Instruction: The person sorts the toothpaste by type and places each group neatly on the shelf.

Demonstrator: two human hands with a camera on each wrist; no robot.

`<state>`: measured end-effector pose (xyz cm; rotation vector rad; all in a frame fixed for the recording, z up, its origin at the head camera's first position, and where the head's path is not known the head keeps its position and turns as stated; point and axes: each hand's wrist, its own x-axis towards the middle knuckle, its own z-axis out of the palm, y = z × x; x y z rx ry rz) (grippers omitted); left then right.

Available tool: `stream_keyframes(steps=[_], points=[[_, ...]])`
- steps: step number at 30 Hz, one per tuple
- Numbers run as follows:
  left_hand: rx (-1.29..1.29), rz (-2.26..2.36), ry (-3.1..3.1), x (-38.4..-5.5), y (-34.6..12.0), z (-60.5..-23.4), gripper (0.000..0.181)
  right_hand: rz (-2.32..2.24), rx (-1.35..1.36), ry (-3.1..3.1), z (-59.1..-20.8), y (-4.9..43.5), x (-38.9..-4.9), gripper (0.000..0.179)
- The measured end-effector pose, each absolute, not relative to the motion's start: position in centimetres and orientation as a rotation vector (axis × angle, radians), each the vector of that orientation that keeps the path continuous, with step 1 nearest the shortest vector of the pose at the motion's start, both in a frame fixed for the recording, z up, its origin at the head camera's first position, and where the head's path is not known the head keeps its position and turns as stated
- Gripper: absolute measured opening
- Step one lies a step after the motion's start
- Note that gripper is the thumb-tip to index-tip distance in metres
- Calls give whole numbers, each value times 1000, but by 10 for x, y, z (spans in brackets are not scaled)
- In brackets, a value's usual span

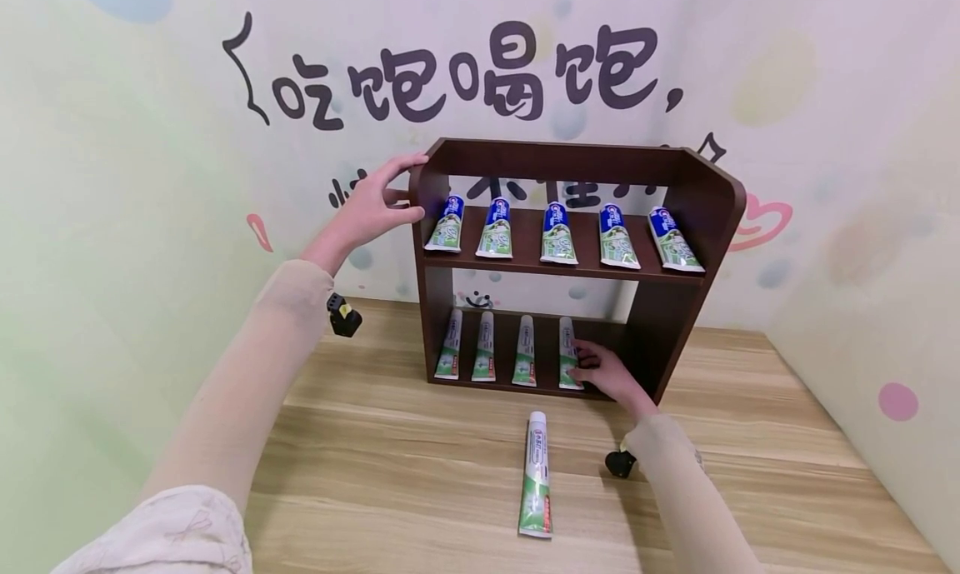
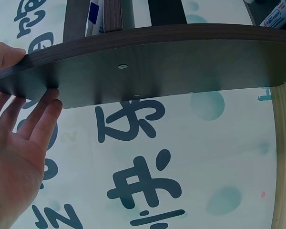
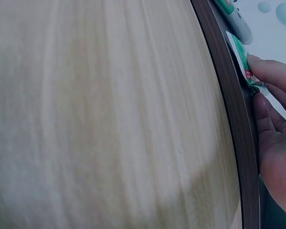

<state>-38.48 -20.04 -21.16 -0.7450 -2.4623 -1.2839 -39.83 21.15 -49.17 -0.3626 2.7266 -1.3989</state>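
Observation:
My left hand (image 1: 372, 205) grips the upper left side panel of a dark brown two-tier shelf (image 1: 558, 267). In the left wrist view that hand (image 2: 26, 138) has its fingers about the panel's end. My right hand (image 1: 611, 374) pinches the crimped lower end of a green-and-white toothpaste tube (image 1: 567, 353) leaning on the lower tier. The right wrist view shows the thumb and fingers of that hand (image 3: 276, 109) at the tube's green end (image 3: 243, 62). Another such toothpaste tube (image 1: 536, 474) lies on the table before the shelf, cap toward it.
Several blue-and-green toothpaste tubes (image 1: 558, 234) lean in a row on the upper tier. On the lower tier, more green-and-white tubes (image 1: 483, 346) stand left of my right hand. The wood-grain table (image 1: 375, 474) meets a patterned wall (image 1: 187, 99) with large lettering behind.

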Motion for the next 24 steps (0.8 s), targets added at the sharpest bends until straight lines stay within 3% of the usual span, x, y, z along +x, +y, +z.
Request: stream_keyframes(steps=[24], points=[[-740, -1274, -2476, -385, -201, -211, 70, -1395, -336, 2725, -494, 212, -400, 65]])
